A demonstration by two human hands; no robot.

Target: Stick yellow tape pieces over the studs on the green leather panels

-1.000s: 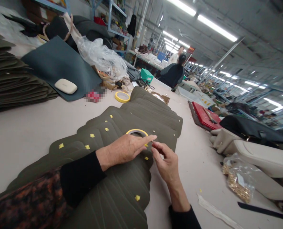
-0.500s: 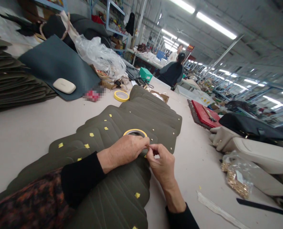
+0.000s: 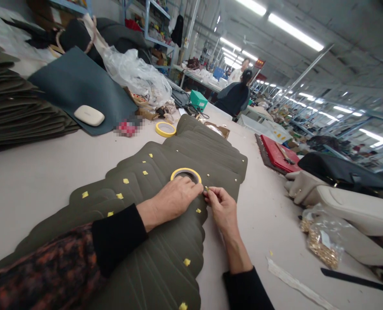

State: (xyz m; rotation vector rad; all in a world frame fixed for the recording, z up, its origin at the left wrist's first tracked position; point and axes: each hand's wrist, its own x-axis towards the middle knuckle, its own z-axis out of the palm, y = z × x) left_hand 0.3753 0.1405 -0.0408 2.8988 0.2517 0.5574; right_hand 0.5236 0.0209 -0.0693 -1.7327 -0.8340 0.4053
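Note:
My left hand [image 3: 175, 196] is closed on a roll of yellow tape [image 3: 193, 172], whose near side its fingers cover. Just right of it, my right hand [image 3: 222, 209] pinches a small piece of yellow tape [image 3: 207, 188] between thumb and fingertips. Under both hands, overlapping dark olive panels [image 3: 165, 254] fan across the table. Several carry little yellow tape squares [image 3: 186, 261]. Small metal studs [image 3: 208, 175] show on panels beyond my hands.
A second yellow tape roll [image 3: 165, 129] lies past the panels. Left are a stack of olive pieces [image 3: 23, 107] and a white case [image 3: 89, 115] on a dark sheet [image 3: 78, 82]. Right are a red pad [image 3: 277, 153], beige bags [image 3: 353, 204] and a bag of gold hardware [image 3: 322, 245]. A person [image 3: 233, 97] sits beyond.
My right hand has drawn slightly away from my left, and a bit of yellow tape now shows at its fingertips. More of the tape roll is visible above my left hand.

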